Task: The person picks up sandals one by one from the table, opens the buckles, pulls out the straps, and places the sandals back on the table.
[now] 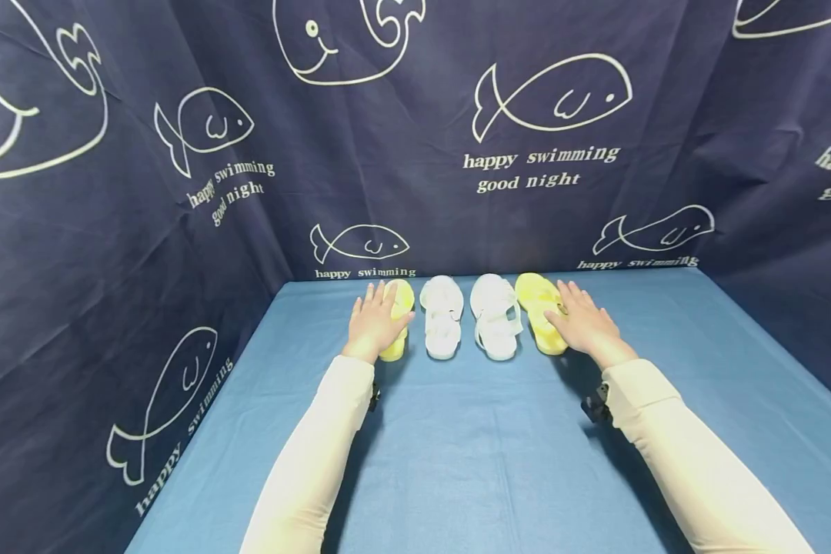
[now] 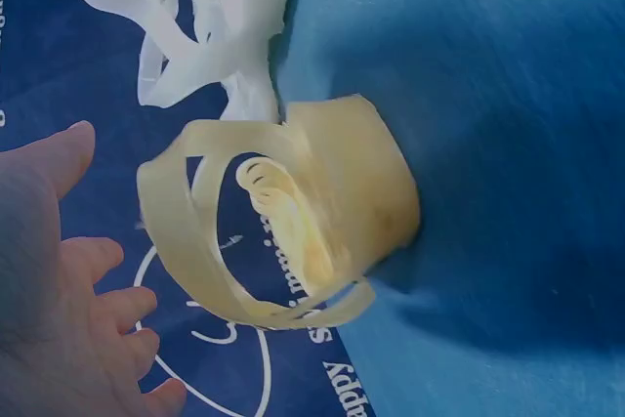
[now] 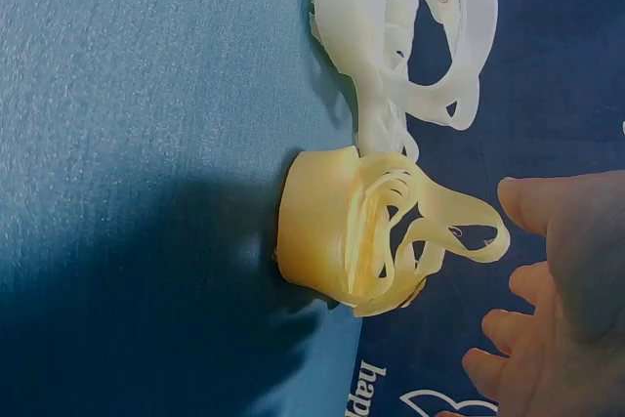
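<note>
Four-strap detail aside, two yellow sandals flank a pair of white ones in a row at the table's back. Over the left yellow sandal (image 1: 405,296) hovers my left hand (image 1: 375,322), fingers extended and partly hiding it. In the left wrist view a gap shows between that hand (image 2: 73,310) and the yellow sandal's straps (image 2: 176,202). My right hand (image 1: 585,319) is beside the right yellow sandal (image 1: 536,291), fingers spread. Its thumb lies close to the strap (image 3: 454,207) in the right wrist view; contact cannot be told. The left white sandal (image 1: 443,338) and right white sandal (image 1: 498,342) stand between the hands.
A blue cloth covers the table (image 1: 443,462). Dark blue curtains (image 1: 388,169) with white fish drawings and lettering hang behind and at both sides, close to the sandals' toes. A small black device (image 1: 597,404) is on the right wrist.
</note>
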Tool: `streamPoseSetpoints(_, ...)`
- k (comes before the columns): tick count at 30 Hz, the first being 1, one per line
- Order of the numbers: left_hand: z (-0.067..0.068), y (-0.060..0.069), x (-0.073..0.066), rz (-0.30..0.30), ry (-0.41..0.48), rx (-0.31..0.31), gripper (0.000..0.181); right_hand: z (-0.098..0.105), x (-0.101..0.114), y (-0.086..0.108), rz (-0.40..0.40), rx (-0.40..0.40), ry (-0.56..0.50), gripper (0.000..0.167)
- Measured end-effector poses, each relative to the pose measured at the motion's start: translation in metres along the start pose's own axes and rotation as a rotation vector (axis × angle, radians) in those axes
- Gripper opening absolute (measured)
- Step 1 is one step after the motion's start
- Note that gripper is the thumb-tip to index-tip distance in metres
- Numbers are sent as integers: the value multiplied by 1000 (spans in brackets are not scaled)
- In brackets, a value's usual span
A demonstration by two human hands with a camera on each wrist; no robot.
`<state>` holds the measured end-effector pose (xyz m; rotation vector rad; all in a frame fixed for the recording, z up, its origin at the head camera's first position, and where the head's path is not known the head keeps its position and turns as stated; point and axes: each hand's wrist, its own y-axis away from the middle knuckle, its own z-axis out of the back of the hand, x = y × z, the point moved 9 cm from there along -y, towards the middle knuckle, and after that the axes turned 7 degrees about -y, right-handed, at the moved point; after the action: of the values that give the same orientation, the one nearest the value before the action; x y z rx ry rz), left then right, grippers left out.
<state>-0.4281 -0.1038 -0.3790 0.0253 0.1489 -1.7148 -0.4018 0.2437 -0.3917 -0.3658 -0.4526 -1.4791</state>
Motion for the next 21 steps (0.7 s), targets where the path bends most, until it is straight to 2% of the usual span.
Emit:
streamPoseSetpoints(5,3,-3,-12,-15,-1,-9,75,2,2,-2,4,-24,-18,78)
streamPoseSetpoints(16,12,-1,-56,-104,57,-84,74,4,-1,-3,5,-75,-87,77)
streamPoseSetpoints(21,13,-3,-69,-119,29,-101,75,4,-3,-5,-15,-64,-91,79)
